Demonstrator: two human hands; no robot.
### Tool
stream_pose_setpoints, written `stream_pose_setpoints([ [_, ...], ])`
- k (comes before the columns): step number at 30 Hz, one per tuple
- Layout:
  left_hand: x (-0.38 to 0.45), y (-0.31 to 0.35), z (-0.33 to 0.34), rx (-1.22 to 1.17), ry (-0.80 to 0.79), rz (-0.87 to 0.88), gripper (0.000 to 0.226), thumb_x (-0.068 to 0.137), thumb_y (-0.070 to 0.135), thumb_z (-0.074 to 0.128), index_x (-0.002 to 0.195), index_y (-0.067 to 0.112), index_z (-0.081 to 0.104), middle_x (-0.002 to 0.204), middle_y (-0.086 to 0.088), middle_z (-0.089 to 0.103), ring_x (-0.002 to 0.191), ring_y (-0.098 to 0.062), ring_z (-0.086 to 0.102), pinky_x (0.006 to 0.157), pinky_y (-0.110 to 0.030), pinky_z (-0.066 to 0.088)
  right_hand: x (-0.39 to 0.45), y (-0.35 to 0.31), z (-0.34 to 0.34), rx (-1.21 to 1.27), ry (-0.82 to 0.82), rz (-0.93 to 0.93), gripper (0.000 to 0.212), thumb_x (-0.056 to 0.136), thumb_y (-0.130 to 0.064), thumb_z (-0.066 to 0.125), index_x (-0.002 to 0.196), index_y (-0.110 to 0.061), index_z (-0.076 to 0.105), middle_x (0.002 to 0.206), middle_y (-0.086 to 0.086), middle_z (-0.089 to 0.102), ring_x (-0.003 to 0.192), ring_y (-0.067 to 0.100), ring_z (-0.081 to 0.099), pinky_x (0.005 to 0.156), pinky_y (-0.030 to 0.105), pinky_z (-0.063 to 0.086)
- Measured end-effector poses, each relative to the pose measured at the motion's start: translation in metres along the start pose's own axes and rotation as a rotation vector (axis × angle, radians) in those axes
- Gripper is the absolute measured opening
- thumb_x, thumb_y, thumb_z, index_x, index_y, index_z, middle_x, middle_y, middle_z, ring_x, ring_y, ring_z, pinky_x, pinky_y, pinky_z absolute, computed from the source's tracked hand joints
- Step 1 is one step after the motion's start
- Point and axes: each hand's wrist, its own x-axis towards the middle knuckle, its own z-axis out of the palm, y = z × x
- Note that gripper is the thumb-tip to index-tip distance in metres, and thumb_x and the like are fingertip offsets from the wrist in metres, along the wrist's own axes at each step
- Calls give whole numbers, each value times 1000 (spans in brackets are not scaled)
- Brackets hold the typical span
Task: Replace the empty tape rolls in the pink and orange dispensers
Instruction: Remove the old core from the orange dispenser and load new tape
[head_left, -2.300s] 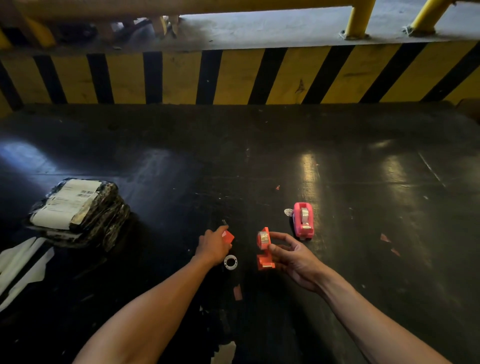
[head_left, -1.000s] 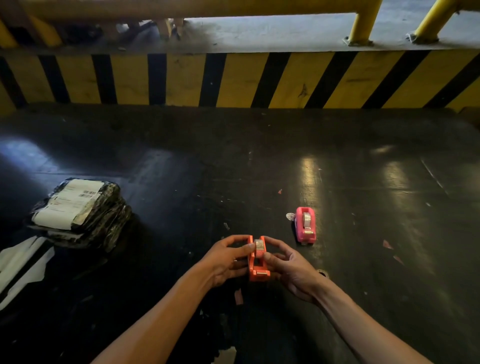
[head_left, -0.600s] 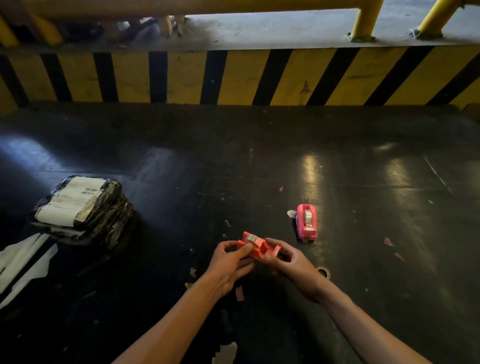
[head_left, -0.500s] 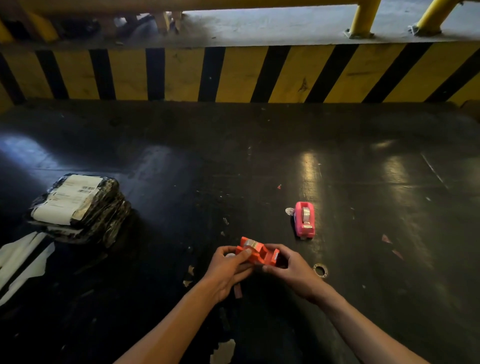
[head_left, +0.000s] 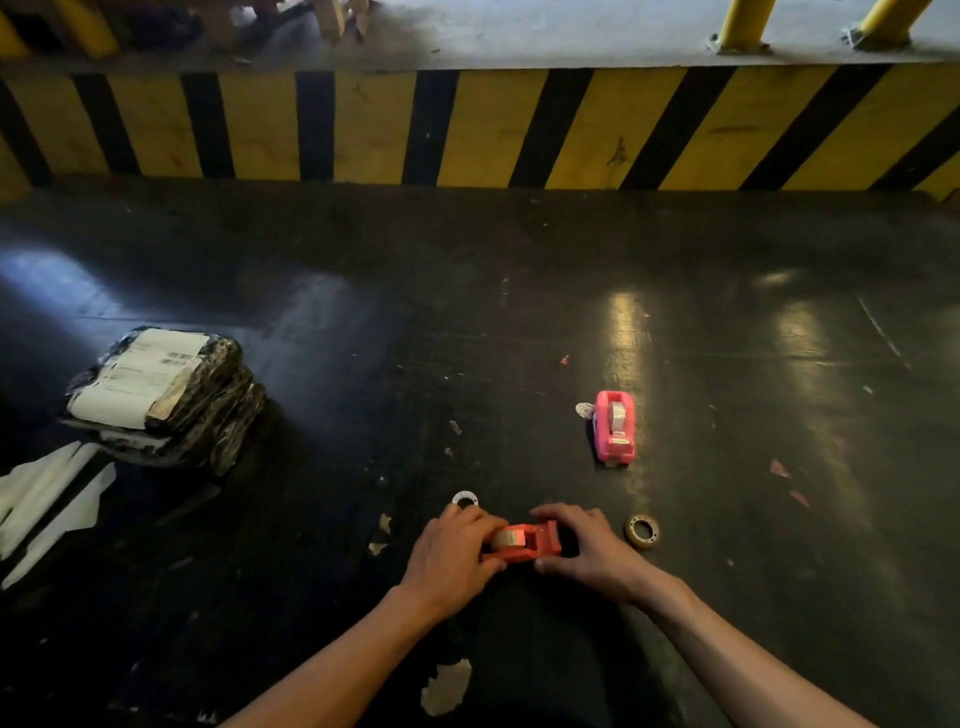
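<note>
The orange dispenser (head_left: 524, 543) lies sideways on the dark floor with a tape roll seated in it. My left hand (head_left: 449, 558) grips its left end over the roll, and my right hand (head_left: 589, 553) grips its right end. The pink dispenser (head_left: 614, 426) stands apart, further off to the right, with a tape roll in it. A white empty core ring (head_left: 464, 499) lies just beyond my left hand. A small yellowish tape roll (head_left: 642, 530) lies right of my right hand.
A black-wrapped parcel (head_left: 161, 397) with white labels sits at the left, with white sheets (head_left: 47, 506) beside it. A yellow and black striped kerb (head_left: 467, 130) closes off the far side. Paper scraps (head_left: 447, 686) dot the floor near me.
Both hands turned the orange dispenser from upright to sideways and lowered it to the floor. The yellowish roll came into view right of my right hand, and the white core beyond my left.
</note>
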Motion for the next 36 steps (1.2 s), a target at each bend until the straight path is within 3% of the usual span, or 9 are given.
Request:
stream_pose_setpoints([
  [4,4,-2,7,-8,19,24,50,86,45,69,134,34,56,127,11,60,116,-9,51,98,-32,43,3,-11,6,-86,255,-32,22,89,-53,62,106,-39,63,127,-9,53,128,17,38,102,37,38],
  [9,9,-4,7,-43,12,10,48,83,47,72,129,36,60,119,12,62,110,-10,52,91,-30,44,14,-19,19,-235,199,117,51,91,-66,44,99,-28,76,155,3,38,143,26,21,110,51,29],
  [12,10,-4,5,-43,15,5,46,81,46,74,125,36,63,114,12,63,107,-11,53,84,-27,41,18,-27,22,-193,196,173,50,88,-69,48,87,-27,77,157,6,37,146,28,18,111,53,28],
  [17,12,-6,5,-61,-3,7,48,81,45,75,126,37,62,116,13,63,107,-8,54,88,-28,44,17,-38,21,-116,251,226,31,81,-62,66,68,-34,63,140,2,51,134,25,33,102,44,36],
  [21,12,-7,4,-56,-10,6,50,81,46,75,128,35,62,119,11,64,109,-10,55,91,-31,49,16,-43,16,-32,222,216,19,84,-47,71,72,-33,67,131,0,53,128,24,39,99,40,40],
  [25,12,-7,4,-51,-14,0,52,82,45,75,131,34,61,122,10,63,112,-12,56,93,-33,48,9,-39,5,20,242,205,18,90,-38,68,78,-25,72,111,6,64,109,24,58,91,40,51],
  [28,12,-7,5,-65,-20,-3,54,82,44,76,132,33,60,124,9,63,114,-10,56,95,-32,48,-1,-29,-8,64,263,261,19,94,-33,65,91,-16,72,104,7,68,98,23,65,86,39,53],
  [33,12,-7,5,-66,-29,-8,55,82,44,76,133,33,59,126,9,62,115,-9,56,94,-31,48,-14,-17,-26,116,213,332,15,98,-28,60,98,-16,69,95,5,72,89,19,69,81,37,56],
  [36,12,-7,6,-67,-31,-10,55,82,44,76,133,33,58,128,10,62,116,-9,56,95,-30,46,-15,-13,-26,136,194,368,15,99,-27,58,96,-15,67,83,7,72,70,17,68,61,31,54],
])
